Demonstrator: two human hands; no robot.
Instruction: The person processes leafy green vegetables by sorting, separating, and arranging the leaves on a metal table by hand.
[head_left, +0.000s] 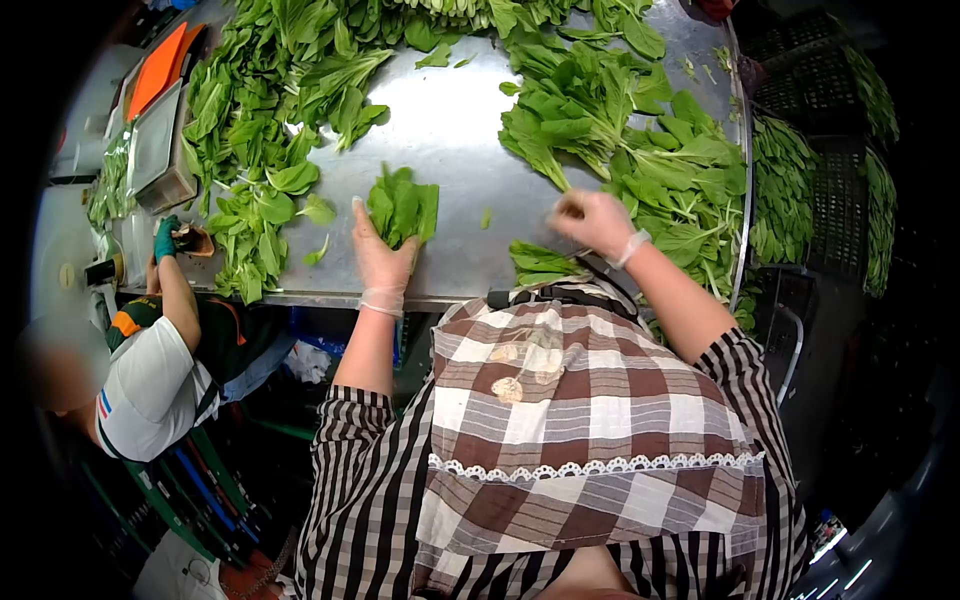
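Observation:
A small bunch of leafy greens point(403, 204) is held over the metal table point(455, 140) in my left hand point(385, 255), which wears a thin clear glove. My right hand point(592, 222), gloved too, is raised with its fingers curled together, beside the large pile of greens point(680, 165) on the right. Whatever it may hold is too small to make out. Below it, a few leaves point(540, 263) lie at the table's near edge.
More greens point(250, 120) cover the left and far table. A scale point(158, 150) stands at the left, near a co-worker point(150, 390) whose green-gloved hand point(166, 238) is at the table. Black crates point(838, 200) with greens stand right of the table.

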